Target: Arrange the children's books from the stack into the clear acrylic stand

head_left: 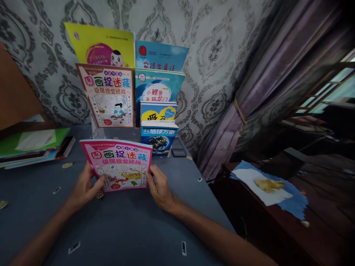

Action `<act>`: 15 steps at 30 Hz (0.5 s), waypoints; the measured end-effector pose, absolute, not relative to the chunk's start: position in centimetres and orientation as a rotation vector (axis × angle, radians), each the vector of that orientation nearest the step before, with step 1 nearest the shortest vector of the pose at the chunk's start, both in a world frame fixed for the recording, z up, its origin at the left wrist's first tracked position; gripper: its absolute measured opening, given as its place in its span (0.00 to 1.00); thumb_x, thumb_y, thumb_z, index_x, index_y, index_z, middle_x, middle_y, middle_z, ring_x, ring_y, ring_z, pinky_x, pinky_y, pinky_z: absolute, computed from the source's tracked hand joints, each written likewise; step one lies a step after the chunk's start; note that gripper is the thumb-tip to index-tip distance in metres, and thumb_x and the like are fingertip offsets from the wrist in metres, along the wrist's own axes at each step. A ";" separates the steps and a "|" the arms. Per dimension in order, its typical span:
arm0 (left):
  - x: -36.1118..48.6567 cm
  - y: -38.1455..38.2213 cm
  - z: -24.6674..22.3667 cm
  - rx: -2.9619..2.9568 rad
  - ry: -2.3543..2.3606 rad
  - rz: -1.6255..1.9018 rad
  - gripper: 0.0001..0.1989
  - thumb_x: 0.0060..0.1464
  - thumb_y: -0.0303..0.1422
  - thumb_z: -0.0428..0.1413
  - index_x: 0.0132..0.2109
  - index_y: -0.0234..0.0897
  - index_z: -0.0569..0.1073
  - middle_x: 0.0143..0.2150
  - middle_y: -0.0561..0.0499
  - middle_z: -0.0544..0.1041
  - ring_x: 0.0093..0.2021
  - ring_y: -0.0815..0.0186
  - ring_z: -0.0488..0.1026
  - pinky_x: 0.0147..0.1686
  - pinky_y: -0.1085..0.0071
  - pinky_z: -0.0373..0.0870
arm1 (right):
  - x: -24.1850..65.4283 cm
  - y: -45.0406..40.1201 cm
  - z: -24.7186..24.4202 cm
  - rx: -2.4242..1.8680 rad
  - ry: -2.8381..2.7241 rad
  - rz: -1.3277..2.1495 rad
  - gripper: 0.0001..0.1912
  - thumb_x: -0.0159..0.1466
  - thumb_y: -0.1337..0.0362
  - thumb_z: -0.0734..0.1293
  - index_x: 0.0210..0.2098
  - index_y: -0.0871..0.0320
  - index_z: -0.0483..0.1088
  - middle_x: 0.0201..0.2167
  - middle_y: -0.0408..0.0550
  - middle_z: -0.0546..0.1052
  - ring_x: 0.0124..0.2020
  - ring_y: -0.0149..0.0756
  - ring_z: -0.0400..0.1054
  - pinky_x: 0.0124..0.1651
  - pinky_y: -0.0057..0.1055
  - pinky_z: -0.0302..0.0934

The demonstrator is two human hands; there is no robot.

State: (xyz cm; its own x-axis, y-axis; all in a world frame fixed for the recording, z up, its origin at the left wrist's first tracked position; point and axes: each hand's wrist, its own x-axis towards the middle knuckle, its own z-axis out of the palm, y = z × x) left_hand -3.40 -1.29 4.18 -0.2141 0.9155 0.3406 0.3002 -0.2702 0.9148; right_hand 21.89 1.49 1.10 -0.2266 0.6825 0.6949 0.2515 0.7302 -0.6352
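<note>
The left hand (85,189) and right hand (161,189) grip the pink book (122,168) by opposite side edges — its top edge runs left to right, near side of the brown-edged book (109,101).

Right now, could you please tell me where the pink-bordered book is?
In the head view, the pink-bordered book is left of centre, held between the left hand and the right hand, in front of the brown-bordered book.
</note>
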 end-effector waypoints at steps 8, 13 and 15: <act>-3.6 -1.4 4.0 1.495 1.426 1.492 0.21 0.38 0.35 0.68 0.43 0.42 0.75 0.39 0.49 0.81 0.40 0.56 0.78 0.40 0.68 0.75 | 21.9 1.6 1.1 -0.725 -1.795 0.485 0.12 0.74 0.62 0.57 0.47 0.54 0.72 0.38 0.48 0.77 0.38 0.37 0.70 0.43 0.31 0.66; -3.5 -1.3 4.0 1.469 1.420 1.495 0.21 0.38 0.36 0.69 0.43 0.42 0.75 0.40 0.48 0.81 0.40 0.56 0.78 0.41 0.69 0.75 | 22.2 1.6 1.0 -0.746 -1.818 0.504 0.14 0.74 0.62 0.57 0.48 0.53 0.73 0.37 0.48 0.77 0.37 0.37 0.70 0.42 0.31 0.66; -3.6 -1.3 3.6 1.465 1.424 1.480 0.21 0.40 0.37 0.68 0.43 0.41 0.75 0.38 0.48 0.80 0.40 0.56 0.77 0.41 0.68 0.75 | 22.3 1.6 1.0 -0.758 -1.821 0.518 0.14 0.74 0.63 0.57 0.48 0.54 0.73 0.37 0.48 0.77 0.37 0.36 0.70 0.42 0.30 0.66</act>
